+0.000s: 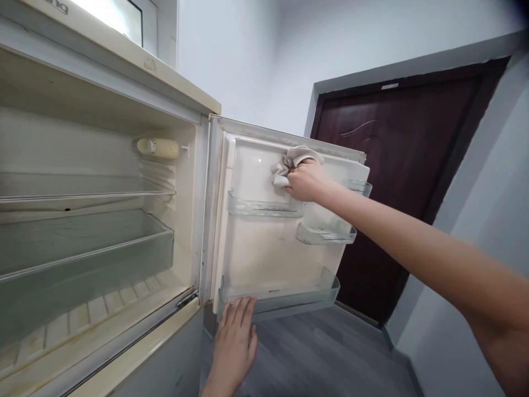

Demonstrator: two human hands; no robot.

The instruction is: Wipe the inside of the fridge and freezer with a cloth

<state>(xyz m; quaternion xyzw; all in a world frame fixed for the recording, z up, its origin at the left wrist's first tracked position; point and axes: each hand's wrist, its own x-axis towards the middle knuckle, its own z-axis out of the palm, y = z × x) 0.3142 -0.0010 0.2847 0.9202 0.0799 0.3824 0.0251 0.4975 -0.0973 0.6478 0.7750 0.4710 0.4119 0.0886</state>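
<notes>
The right hand [306, 182] and the left hand [235, 339] are showing bare; the right arm [397, 238] is looking slender, also bare.

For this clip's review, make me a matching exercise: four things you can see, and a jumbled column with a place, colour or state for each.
1. Cloth
2. Left hand
3. Drawer
4. Room door

A. Dark reddish brown
B. Under the fridge shelf
C. Bunched in the right hand
D. At the bottom bin

Pairs: 1-C, 2-D, 3-B, 4-A
</notes>
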